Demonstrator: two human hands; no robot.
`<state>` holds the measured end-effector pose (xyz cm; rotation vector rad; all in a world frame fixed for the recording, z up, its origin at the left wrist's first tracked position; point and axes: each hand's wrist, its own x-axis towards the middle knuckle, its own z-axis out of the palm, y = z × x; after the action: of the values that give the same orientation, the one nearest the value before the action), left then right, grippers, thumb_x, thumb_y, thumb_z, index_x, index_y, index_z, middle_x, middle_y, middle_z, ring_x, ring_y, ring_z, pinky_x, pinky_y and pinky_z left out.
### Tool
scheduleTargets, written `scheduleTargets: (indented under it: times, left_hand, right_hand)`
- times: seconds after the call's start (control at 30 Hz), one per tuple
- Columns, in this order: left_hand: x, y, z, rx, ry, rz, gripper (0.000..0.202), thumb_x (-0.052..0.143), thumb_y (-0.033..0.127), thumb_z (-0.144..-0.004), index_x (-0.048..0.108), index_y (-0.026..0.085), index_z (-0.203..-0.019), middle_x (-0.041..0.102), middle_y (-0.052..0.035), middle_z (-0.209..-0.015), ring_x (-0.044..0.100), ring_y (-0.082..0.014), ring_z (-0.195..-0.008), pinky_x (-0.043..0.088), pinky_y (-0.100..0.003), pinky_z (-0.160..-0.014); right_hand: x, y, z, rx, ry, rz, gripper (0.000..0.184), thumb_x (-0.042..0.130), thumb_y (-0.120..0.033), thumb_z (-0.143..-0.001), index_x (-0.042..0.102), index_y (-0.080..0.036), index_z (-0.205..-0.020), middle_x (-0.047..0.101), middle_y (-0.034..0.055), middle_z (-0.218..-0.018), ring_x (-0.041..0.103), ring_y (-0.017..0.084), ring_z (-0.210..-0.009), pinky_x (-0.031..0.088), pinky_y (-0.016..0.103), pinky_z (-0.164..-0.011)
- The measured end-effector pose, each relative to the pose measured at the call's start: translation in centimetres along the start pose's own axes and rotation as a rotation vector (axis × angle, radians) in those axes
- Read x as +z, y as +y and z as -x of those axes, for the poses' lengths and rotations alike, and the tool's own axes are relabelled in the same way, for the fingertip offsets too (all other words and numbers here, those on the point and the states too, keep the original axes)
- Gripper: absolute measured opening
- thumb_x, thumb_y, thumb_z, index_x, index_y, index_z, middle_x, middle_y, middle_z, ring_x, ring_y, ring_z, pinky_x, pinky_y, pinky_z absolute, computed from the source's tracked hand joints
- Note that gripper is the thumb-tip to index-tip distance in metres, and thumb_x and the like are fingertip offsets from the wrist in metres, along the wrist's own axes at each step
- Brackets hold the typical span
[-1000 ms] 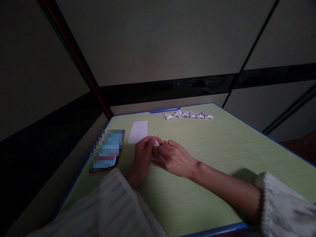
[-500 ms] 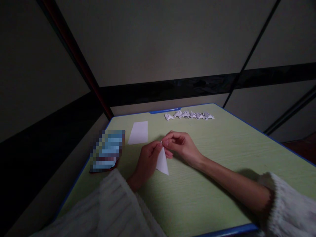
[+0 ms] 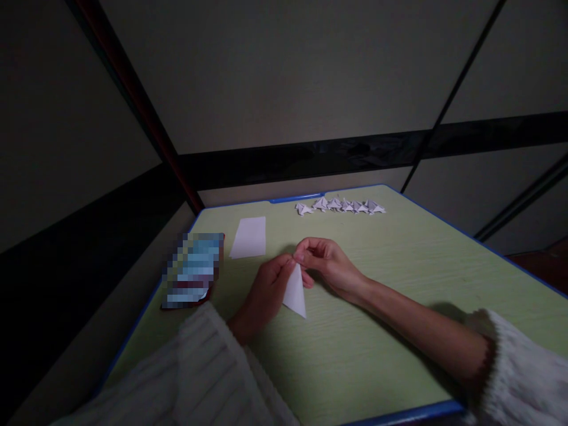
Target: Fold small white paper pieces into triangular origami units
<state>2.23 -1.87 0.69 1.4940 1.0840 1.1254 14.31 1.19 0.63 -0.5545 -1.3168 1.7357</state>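
Observation:
A white sheet of paper folded to a narrow triangle [image 3: 295,294] hangs point-up between my hands, just above the table. My left hand [image 3: 270,284] is closed on its left side, thumb laid along the upper part. At the top tip, the thumb and forefinger of my right hand [image 3: 326,259] pinch together on the same paper. The fingertips of both hands meet there and hide the tip, so its exact fold cannot be made out.
Several small folded white paper figures [image 3: 333,205] stand in a row at the back of the green table [image 3: 390,349]. White paper sheets [image 3: 249,236] lie left of centre. Beside them, at the left edge, is a blurred, bluish flat item [image 3: 195,272]. Cabinet panels rise behind.
Both hands have shifted very slightly to the right with the folded paper. My right fingers now cover its top tip, which showed before.

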Motion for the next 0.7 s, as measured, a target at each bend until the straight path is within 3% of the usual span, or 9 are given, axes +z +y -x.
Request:
scheduleTargets:
  times: [0.07, 0.2, 0.27, 0.4, 0.5, 0.7]
  left_hand:
    - [0.0, 0.0, -0.1, -0.028, -0.01, 0.004, 0.023, 0.042, 0.024, -0.076, 0.06, 0.014, -0.065, 0.063, -0.0015, -0.055, 0.054, -0.0109, -0.047, 0.041, -0.019, -0.046]
    - [0.1, -0.1, -0.2, -0.105, 0.014, 0.055, 0.011, 0.05, 0.022, -0.069, 0.057, 0.014, -0.065, 0.06, -0.0002, -0.051, 0.056, -0.0119, -0.047, 0.043, -0.019, -0.043]
    - [0.2, -0.1, -0.3, -0.151, 0.025, 0.1, 0.009, 0.052, 0.021, -0.067, 0.055, 0.013, -0.064, 0.059, 0.0, -0.048, 0.058, -0.0129, -0.046, 0.045, -0.02, -0.043]
    - [0.2, 0.0, -0.4, -0.151, 0.092, 0.145, 0.008, 0.053, 0.02, -0.066, 0.055, 0.013, -0.061, 0.057, 0.0013, -0.046, 0.058, -0.0111, -0.043, 0.046, -0.018, -0.043]
    - [0.0, 0.0, -0.5, -0.13, 0.128, 0.183, 0.006, 0.054, 0.019, -0.065, 0.055, 0.013, -0.064, 0.057, 0.0026, -0.046, 0.058, -0.0106, -0.042, 0.047, -0.018, -0.044]
    - [0.0, 0.1, -0.5, -0.121, 0.148, 0.171, 0.008, 0.053, 0.019, -0.067, 0.051, 0.014, -0.073, 0.061, 0.0014, -0.046, 0.06, -0.0121, -0.045, 0.048, -0.018, -0.046]
  right_hand:
    - [-0.3, -0.1, -0.1, 0.001, 0.068, -0.005, 0.017, 0.058, -0.026, -0.066, 0.047, -0.013, -0.064, 0.047, -0.0057, -0.043, 0.039, 0.005, -0.035, 0.029, 0.019, -0.038]
    - [-1.0, -0.7, -0.5, -0.069, 0.326, 0.014, 0.017, 0.062, -0.021, -0.06, 0.048, -0.011, -0.06, 0.046, -0.0054, -0.049, 0.038, 0.003, -0.042, 0.028, 0.017, -0.041]
    - [-1.2, -1.0, -0.6, -0.074, 0.364, -0.005, 0.017, 0.062, -0.021, -0.06, 0.047, -0.012, -0.06, 0.043, -0.0067, -0.046, 0.035, 0.002, -0.04, 0.025, 0.016, -0.039]
    - [-1.4, -1.0, -0.5, 0.024, 0.222, -0.055, 0.018, 0.063, -0.023, -0.061, 0.049, -0.012, -0.067, 0.041, -0.0085, -0.042, 0.031, 0.001, -0.036, 0.02, 0.014, -0.036]
    - [-1.6, -0.8, -0.4, 0.149, 0.098, -0.08, 0.018, 0.065, -0.021, -0.059, 0.052, -0.011, -0.067, 0.046, -0.0071, -0.046, 0.035, 0.0, -0.037, 0.022, 0.013, -0.035]
    - [-1.7, -0.6, -0.5, 0.174, 0.146, -0.059, 0.014, 0.065, -0.019, -0.058, 0.056, -0.008, -0.059, 0.05, -0.0053, -0.043, 0.04, -0.001, -0.037, 0.027, 0.011, -0.036]
